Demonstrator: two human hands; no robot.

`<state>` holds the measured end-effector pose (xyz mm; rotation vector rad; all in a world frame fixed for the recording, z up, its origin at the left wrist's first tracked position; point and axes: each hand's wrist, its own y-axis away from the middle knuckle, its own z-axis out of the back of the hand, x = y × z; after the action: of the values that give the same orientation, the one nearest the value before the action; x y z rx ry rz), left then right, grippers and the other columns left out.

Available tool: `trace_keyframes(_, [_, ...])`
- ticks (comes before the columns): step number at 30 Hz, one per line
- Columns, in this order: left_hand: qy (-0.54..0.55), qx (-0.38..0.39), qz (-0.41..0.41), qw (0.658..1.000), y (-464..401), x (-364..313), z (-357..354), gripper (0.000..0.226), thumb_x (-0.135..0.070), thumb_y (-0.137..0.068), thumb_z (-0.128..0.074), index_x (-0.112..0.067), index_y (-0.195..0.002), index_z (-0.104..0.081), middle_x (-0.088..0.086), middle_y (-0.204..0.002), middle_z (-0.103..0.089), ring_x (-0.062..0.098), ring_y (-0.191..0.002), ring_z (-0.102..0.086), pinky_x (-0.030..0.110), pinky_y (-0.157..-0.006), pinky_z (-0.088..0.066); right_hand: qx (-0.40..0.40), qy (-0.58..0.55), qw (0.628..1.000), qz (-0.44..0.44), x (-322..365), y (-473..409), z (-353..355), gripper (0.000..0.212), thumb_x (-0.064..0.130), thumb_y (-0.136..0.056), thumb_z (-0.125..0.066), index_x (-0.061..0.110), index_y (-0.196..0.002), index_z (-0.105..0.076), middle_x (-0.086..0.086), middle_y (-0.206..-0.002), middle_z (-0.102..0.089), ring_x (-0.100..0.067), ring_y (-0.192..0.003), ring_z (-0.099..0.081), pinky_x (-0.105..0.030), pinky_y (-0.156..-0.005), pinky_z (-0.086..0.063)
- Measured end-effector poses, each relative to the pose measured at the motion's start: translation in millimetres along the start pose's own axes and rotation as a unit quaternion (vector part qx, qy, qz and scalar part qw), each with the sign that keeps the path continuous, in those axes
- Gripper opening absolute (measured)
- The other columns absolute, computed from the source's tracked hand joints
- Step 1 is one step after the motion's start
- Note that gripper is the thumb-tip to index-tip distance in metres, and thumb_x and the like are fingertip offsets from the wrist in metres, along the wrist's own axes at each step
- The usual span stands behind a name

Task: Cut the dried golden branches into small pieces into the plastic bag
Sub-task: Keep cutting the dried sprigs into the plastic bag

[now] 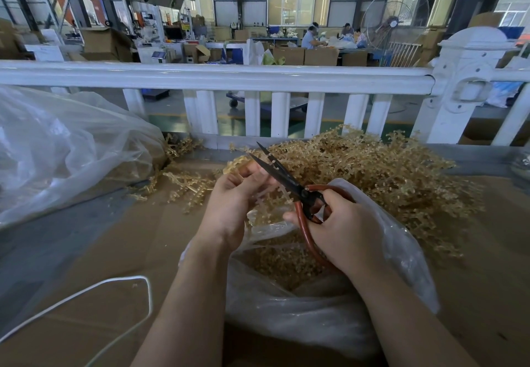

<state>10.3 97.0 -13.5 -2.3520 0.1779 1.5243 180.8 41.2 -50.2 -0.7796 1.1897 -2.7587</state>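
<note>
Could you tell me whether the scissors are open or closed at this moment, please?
Open. The scissors show two black blades spread apart at the tips, with a branch held by the left hand against them; the right hand grips the red handles.

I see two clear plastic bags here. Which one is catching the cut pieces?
The small plastic bag under the hands, its mouth open below the scissors, with golden bits inside. The large plastic bag lies apart at the left, away from the cutting.

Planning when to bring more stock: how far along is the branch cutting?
Done: cut pieces already line the plastic bag. In hand: the left hand holds a branch over it, and the right hand works open scissors. Left: a large uncut pile behind, so much remains.
</note>
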Motion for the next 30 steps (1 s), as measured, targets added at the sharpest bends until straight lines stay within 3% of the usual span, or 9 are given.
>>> trace_keyframes(10, [-0.031,0.008,-0.022,0.999,0.1,-0.9,1.1,0.015,-0.019,-0.083,-0.064,-0.019,-0.076,-0.077,0.001,-0.086,-0.076,0.008,-0.078,-0.07,0.017,-0.07,-0.052,-0.002,0.01,1.0,0.007,4.3,-1.8,2.0,0.055,0.081,-0.074,-0.051,0.027,-0.08,-0.062,0.024,-0.063,-0.048,0.013,-0.053,-0.039,-0.003,-0.045,-0.026])
trace_keyframes(14, [-0.027,0.007,-0.023,0.999,-0.3,-0.2,1.1,0.014,-0.021,-0.082,-0.065,-0.02,-0.077,-0.078,-0.001,-0.088,-0.076,0.008,-0.08,-0.071,0.016,-0.073,-0.052,-0.013,0.006,1.0,0.012,2.6,-1.0,0.5,0.052,0.077,-0.076,-0.056,0.025,-0.076,-0.063,0.021,-0.062,-0.053,0.003,-0.053,-0.044,-0.003,-0.049,-0.028])
trace_keyframes(22, [-0.02,0.004,-0.018,1.0,-0.1,0.1,-1.0,0.01,-0.022,-0.079,-0.067,-0.019,-0.079,-0.076,0.0,-0.087,-0.074,0.009,-0.079,-0.068,0.024,-0.081,-0.05,0.0,-0.002,1.0,0.002,0.3,0.4,-1.8,0.057,0.084,-0.076,-0.049,0.028,-0.071,-0.06,0.029,-0.056,-0.041,0.011,-0.052,-0.045,-0.004,-0.048,-0.032])
trace_keyframes(26, [-0.017,-0.003,-0.026,1.0,1.3,-0.3,-4.1,0.011,-0.022,-0.081,-0.068,-0.024,-0.076,-0.078,-0.003,-0.084,-0.075,0.006,-0.076,-0.069,0.017,-0.071,-0.051,-0.004,-0.01,1.0,0.001,-0.7,0.3,-1.6,0.058,0.085,-0.076,-0.049,0.028,-0.067,-0.056,0.024,-0.051,-0.041,0.008,-0.05,-0.046,-0.005,-0.047,-0.033])
trace_keyframes(30, [-0.028,-0.027,-0.036,0.999,-0.6,-0.4,-3.0,0.024,-0.007,-0.09,-0.065,-0.022,-0.076,-0.077,0.002,-0.082,-0.075,0.011,-0.075,-0.07,0.022,-0.073,-0.054,0.006,-0.004,1.0,-0.001,0.0,-0.1,-0.5,0.059,0.083,-0.074,-0.049,0.026,-0.073,-0.061,0.027,-0.057,-0.045,0.005,-0.051,-0.047,-0.004,-0.049,-0.031])
